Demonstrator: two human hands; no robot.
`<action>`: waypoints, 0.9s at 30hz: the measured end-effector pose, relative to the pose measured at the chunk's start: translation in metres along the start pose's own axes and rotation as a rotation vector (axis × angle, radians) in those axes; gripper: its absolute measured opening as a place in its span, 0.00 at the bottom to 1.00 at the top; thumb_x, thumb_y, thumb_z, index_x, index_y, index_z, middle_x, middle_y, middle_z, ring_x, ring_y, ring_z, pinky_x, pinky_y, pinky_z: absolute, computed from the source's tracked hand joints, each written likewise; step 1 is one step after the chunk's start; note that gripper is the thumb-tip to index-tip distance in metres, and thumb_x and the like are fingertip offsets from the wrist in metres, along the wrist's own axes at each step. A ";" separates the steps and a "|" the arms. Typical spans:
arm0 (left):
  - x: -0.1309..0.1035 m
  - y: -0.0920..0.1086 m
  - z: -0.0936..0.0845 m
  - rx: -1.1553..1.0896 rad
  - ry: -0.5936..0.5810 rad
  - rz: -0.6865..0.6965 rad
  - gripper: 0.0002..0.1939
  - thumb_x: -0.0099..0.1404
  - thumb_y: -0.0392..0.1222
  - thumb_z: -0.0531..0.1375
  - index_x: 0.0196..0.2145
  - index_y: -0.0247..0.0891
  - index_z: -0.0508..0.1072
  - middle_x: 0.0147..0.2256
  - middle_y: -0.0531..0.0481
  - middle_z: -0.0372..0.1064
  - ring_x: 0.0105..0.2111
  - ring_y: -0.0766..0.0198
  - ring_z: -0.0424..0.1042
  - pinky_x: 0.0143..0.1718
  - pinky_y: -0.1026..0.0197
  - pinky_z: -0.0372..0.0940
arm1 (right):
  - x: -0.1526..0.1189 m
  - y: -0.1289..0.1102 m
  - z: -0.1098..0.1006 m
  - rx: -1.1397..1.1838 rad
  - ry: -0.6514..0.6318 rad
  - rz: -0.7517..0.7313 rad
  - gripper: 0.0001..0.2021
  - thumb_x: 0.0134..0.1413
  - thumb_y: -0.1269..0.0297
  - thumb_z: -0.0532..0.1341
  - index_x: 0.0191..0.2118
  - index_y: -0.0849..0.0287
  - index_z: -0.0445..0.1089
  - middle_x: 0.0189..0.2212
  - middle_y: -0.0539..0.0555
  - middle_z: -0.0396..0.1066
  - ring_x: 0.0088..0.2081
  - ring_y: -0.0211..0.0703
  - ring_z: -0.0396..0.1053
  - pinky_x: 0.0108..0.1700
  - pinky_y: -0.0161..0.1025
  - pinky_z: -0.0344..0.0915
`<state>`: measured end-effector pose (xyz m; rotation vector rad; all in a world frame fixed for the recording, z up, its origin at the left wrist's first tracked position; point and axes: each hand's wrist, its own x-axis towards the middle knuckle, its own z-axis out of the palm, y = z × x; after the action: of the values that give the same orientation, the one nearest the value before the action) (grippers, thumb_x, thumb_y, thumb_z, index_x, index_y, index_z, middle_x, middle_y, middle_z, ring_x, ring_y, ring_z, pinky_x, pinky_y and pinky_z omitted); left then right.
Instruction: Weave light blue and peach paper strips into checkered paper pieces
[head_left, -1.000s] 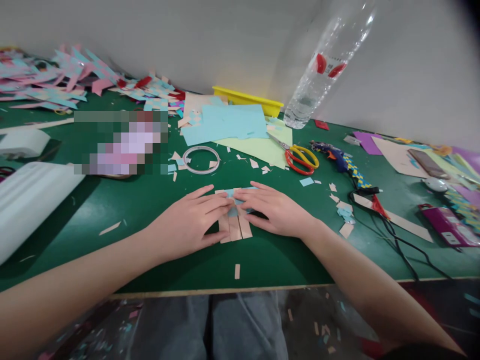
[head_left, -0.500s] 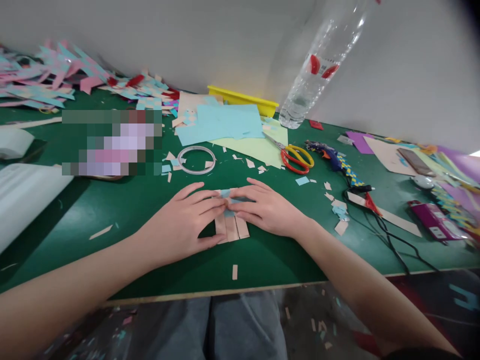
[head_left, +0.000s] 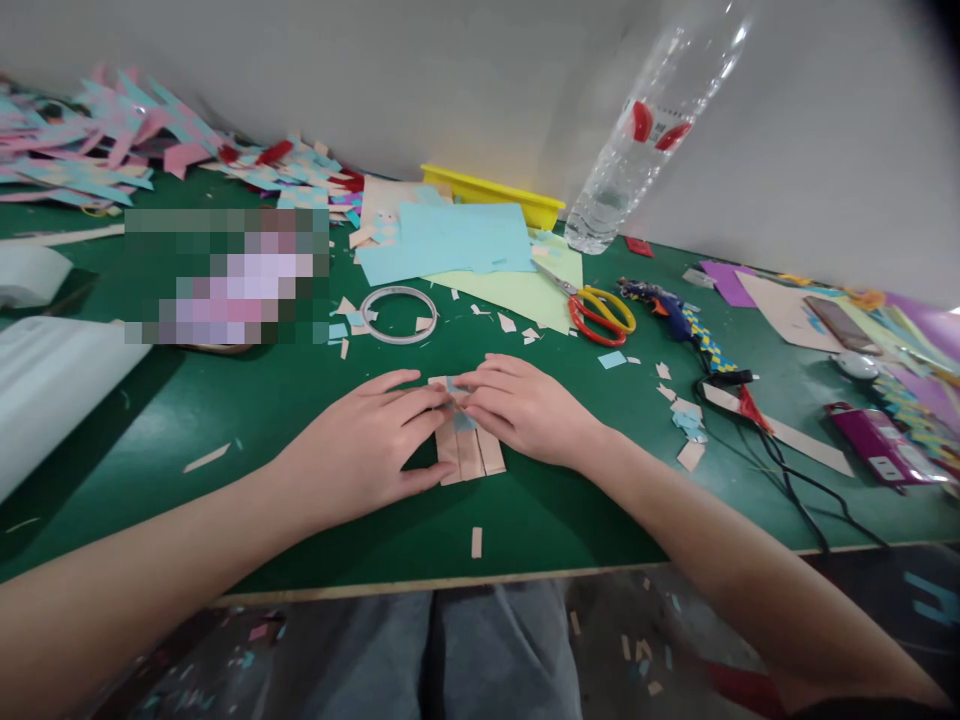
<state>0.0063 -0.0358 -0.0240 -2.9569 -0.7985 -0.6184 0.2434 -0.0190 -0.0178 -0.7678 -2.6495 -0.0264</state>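
Observation:
Pale pink paper strips (head_left: 470,462) lie side by side on the green table near its front, with a light blue strip (head_left: 464,415) across their upper part. My left hand (head_left: 386,425) rests at their left side, its thumb on the lower left strip and its fingertips on the upper part. From the right, my right hand (head_left: 521,410) presses its closed fingers onto the upper part, close to the left fingertips. Both hands grip the strips against the table. The fingers partly cover where the strips cross.
Behind the hands are a tape roll (head_left: 398,315), scissors (head_left: 600,315) and blue paper sheets (head_left: 457,240). A clear bottle (head_left: 645,140) stands behind. Black cables (head_left: 780,465) and a purple packet (head_left: 885,445) lie right; a white roll (head_left: 67,380) lies left.
The view has shifted slightly. My right hand's fingers have drawn closer together and moved slightly on the strips, showing more of the blue strip. My left hand keeps nearly the same pose.

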 end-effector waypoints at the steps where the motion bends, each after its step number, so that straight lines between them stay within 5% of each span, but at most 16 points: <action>1: 0.000 0.000 0.000 -0.003 -0.003 0.001 0.20 0.69 0.49 0.57 0.47 0.29 0.76 0.50 0.37 0.74 0.49 0.50 0.74 0.61 0.46 0.59 | 0.000 -0.001 0.002 -0.022 0.008 0.005 0.16 0.69 0.65 0.50 0.39 0.61 0.75 0.48 0.56 0.77 0.49 0.45 0.70 0.60 0.49 0.65; 10: 0.000 0.000 0.001 0.005 -0.001 0.005 0.21 0.72 0.49 0.52 0.46 0.28 0.76 0.49 0.36 0.75 0.50 0.50 0.74 0.59 0.44 0.59 | -0.004 -0.007 0.008 -0.166 -0.038 0.009 0.14 0.68 0.66 0.52 0.45 0.63 0.74 0.55 0.56 0.73 0.53 0.49 0.66 0.62 0.51 0.63; 27: -0.001 -0.003 0.001 -0.058 -0.082 -0.035 0.17 0.68 0.48 0.56 0.46 0.31 0.73 0.51 0.37 0.72 0.57 0.48 0.68 0.61 0.43 0.58 | -0.003 -0.005 0.008 0.000 -0.008 0.063 0.12 0.66 0.67 0.53 0.44 0.61 0.73 0.56 0.59 0.71 0.54 0.48 0.67 0.65 0.59 0.59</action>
<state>0.0044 -0.0340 -0.0252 -3.0453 -0.8540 -0.5336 0.2408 -0.0237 -0.0256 -0.8526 -2.6318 -0.0068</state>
